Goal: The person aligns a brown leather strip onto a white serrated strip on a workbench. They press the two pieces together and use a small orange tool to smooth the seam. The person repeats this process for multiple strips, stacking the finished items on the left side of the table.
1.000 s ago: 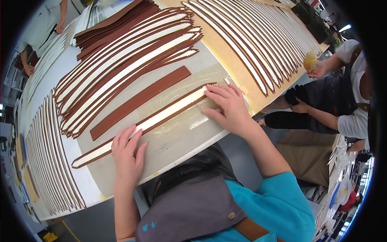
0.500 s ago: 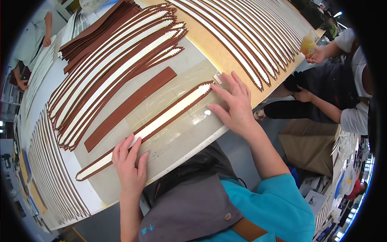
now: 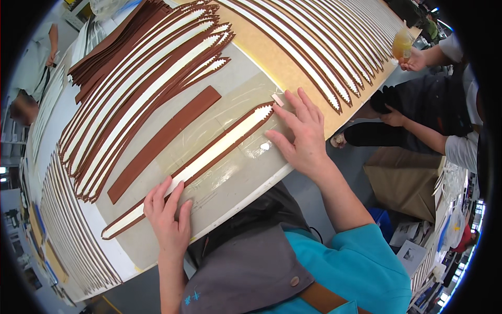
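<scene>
A long brown strip with a cream-white middle (image 3: 222, 145) lies slantwise on the clear sheet before me. Its toothed end points to the far right, its rounded end to the near left. My left hand (image 3: 170, 217) rests on the strip's nearer part, fingertips across it and thumb apart. My right hand (image 3: 303, 133) is at the toothed end, index fingertip touching the tip, the other fingers spread. A small pale pink piece (image 3: 277, 99) lies just beyond that tip. A plain brown strip (image 3: 164, 144) lies farther off, parallel to the first.
A pile of brown-and-white strips (image 3: 141, 99) covers the table's left, with stacked brown strips (image 3: 123, 44) behind. Rows of similar strips (image 3: 314, 68) lie on a tan board. At the right, a person holds a yellowish container (image 3: 402, 44); a brown box (image 3: 402, 180) stands on the floor.
My hands and the strip keep nearly the same places while the view shifts slightly. At the far left, a person has changed posture.
</scene>
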### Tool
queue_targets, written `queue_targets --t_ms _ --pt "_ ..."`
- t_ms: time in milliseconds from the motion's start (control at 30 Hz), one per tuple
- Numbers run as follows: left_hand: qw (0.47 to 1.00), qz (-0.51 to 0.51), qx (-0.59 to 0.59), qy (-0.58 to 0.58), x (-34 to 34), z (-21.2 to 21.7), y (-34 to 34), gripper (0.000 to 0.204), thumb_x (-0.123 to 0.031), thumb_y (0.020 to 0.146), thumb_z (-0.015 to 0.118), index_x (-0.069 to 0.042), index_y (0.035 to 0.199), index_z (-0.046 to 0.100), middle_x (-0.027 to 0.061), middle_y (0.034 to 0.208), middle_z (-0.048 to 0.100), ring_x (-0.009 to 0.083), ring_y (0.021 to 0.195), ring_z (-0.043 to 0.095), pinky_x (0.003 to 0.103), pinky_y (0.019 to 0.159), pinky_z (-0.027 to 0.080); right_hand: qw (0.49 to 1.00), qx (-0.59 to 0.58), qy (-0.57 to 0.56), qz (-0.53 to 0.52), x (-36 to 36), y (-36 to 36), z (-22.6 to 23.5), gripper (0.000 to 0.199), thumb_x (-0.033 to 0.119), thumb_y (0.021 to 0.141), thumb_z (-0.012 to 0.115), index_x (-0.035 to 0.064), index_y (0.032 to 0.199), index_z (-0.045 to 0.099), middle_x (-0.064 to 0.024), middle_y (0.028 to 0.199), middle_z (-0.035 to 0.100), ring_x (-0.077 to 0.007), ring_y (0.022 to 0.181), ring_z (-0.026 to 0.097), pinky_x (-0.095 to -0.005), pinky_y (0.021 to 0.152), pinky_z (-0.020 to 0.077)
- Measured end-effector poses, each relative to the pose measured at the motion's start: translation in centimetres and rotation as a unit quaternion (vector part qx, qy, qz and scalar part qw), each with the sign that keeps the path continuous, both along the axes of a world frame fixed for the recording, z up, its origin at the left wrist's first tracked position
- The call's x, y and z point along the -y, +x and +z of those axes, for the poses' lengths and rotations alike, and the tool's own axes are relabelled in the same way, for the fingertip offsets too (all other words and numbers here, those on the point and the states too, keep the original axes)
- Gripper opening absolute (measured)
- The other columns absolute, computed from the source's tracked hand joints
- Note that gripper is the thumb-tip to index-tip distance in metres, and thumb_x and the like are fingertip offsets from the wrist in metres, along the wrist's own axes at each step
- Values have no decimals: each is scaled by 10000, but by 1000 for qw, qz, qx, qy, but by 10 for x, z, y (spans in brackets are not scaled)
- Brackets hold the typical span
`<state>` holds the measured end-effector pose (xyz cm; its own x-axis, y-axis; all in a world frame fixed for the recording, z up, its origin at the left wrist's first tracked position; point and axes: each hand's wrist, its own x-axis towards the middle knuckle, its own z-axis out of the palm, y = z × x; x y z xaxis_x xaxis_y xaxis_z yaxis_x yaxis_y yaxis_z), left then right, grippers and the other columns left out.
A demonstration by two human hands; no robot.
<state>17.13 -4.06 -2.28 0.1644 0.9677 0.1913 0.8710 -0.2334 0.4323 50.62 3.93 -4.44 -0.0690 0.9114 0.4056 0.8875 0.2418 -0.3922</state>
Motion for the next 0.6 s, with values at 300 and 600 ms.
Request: queue_targets --t_ms 300,600 --pt "1000 5 7 6 -3 0 1 409 -102 864 784 -91 1271 747 97 1431 621 333 1321 516 453 1145 344 997 -29 -11 77 -5 3 8 525 331 882 820 102 1341 706 -117 1488 611 -375 1487 439 -546 1211 289" --pt "999 26 -16 16 -3 1 3 365 -122 878 787 -112 1242 765 72 1393 643 308 1295 528 431 1122 335 996 31 -30 83 -5 -8 11 487 343 901 797 143 1338 717 -17 1436 660 -322 1449 483 -557 1239 267"
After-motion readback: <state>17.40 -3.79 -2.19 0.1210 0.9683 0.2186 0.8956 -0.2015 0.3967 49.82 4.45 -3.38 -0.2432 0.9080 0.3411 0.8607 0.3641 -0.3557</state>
